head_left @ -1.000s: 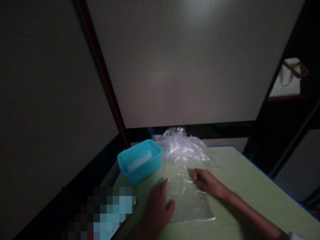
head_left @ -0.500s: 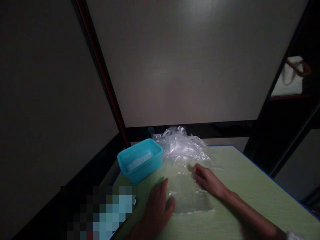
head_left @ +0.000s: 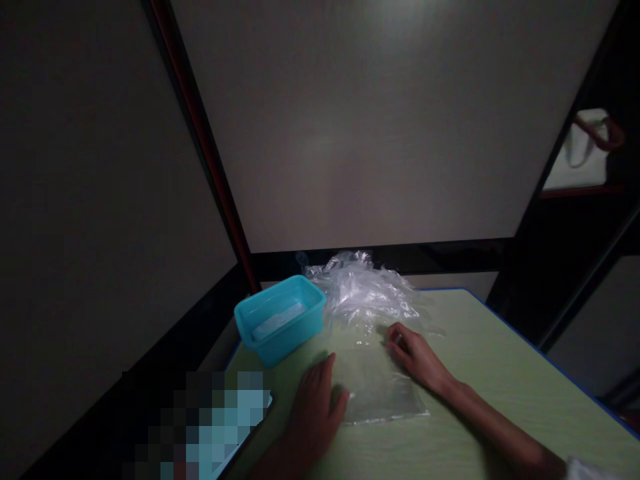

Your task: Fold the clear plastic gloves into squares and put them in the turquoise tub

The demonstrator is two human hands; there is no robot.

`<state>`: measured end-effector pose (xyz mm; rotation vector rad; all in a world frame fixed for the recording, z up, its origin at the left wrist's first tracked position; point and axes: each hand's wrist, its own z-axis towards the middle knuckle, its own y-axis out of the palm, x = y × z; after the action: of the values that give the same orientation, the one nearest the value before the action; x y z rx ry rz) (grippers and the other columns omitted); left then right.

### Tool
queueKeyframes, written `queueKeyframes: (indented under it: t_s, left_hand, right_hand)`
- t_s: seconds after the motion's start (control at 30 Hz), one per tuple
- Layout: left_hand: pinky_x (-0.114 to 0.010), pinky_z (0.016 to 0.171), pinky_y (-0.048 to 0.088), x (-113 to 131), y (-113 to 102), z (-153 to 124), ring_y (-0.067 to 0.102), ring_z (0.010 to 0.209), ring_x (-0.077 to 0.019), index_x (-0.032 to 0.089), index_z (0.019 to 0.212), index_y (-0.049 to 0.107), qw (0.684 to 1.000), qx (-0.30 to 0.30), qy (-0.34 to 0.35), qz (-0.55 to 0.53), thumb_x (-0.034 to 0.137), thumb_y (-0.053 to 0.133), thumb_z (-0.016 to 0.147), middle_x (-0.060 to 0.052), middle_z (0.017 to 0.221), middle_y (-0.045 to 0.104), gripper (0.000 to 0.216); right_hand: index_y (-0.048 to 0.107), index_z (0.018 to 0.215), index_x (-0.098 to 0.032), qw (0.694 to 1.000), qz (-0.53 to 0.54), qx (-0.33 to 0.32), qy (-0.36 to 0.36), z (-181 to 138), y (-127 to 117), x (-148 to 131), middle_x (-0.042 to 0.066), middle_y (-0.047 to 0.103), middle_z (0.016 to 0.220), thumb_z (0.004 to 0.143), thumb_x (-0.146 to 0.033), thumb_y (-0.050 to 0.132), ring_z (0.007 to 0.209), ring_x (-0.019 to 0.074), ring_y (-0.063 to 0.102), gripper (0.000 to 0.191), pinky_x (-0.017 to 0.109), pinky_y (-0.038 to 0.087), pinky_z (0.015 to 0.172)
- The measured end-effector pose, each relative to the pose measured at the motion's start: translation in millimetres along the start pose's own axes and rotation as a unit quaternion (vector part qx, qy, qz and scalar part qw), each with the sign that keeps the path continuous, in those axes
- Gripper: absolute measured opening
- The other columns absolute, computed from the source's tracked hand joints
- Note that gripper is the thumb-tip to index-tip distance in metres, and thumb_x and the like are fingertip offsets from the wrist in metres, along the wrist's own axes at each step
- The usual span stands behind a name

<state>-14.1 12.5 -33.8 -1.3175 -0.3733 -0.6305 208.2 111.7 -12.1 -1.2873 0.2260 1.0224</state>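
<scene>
Two bare hands at a flat sheet of clear plastic (head_left: 383, 393) on a pale green table (head_left: 515, 373).
The left hand (head_left: 317, 403) lies by the sheet's left edge, thumb spread away from extended fingers; the right hand (head_left: 413, 355) is at the sheet's far right part, fingers curled, and whether they pinch the film cannot be told. Beyond the sheet sits a crumpled heap of clear plastic (head_left: 365, 290), with a turquoise basin (head_left: 290, 345) just beside it on the left, holding a pale, translucent item (head_left: 280, 321). A white bag (head_left: 583, 160) stands well apart, at the far right.
</scene>
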Motion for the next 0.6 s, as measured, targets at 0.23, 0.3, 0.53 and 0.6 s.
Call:
queueKeyframes:
  t_s: [0.23,0.3,0.53,0.6]
  left_hand:
    - [-0.037,0.089,0.043,-3,-16,-6,0.058,0.096,-0.0219,0.017,0.121,0.044,0.984,0.064,-0.066,-0.150,0.018,0.053,0.070,-0.009,0.103,0.061,0.051]
    - [-0.033,0.078,0.046,-2,-19,-10,0.059,0.078,-0.0183,0.017,0.117,0.045,0.980,0.037,-0.078,-0.178,0.014,0.053,0.068,-0.003,0.083,0.061,0.050]
    - [-0.027,0.068,0.043,5,-11,-16,0.054,0.065,-0.0145,0.014,0.112,0.048,0.971,-0.005,-0.108,-0.215,0.004,0.053,0.064,0.003,0.066,0.057,0.050]
    - [-0.027,0.067,0.042,5,-11,-15,0.053,0.064,-0.0141,0.014,0.111,0.049,0.969,-0.001,-0.114,-0.220,0.004,0.053,0.063,0.003,0.065,0.056,0.049]
  right_hand:
    - [0.046,0.081,-0.020,1.000,0.001,0.002,0.026,-36,-30,-9,0.002,0.055,0.066,0.081,-0.032,0.041,0.058,0.0170,0.052,0.013,0.028,0.040,0.053]
    - [0.047,0.079,-0.020,0.998,0.017,-0.027,0.054,-55,-36,-10,0.000,0.053,0.060,0.082,-0.035,0.042,0.053,0.0156,0.049,0.016,0.027,0.038,0.049]
    - [0.050,0.082,-0.020,0.981,0.147,-0.043,0.122,-82,-28,-11,-0.001,0.052,0.063,0.074,-0.039,0.053,0.057,0.0148,0.053,0.021,0.026,0.042,0.052]
    - [0.051,0.083,-0.019,0.978,0.166,-0.039,0.122,-80,-24,-12,-0.001,0.054,0.064,0.072,-0.037,0.056,0.057,0.0148,0.054,0.022,0.026,0.043,0.052]
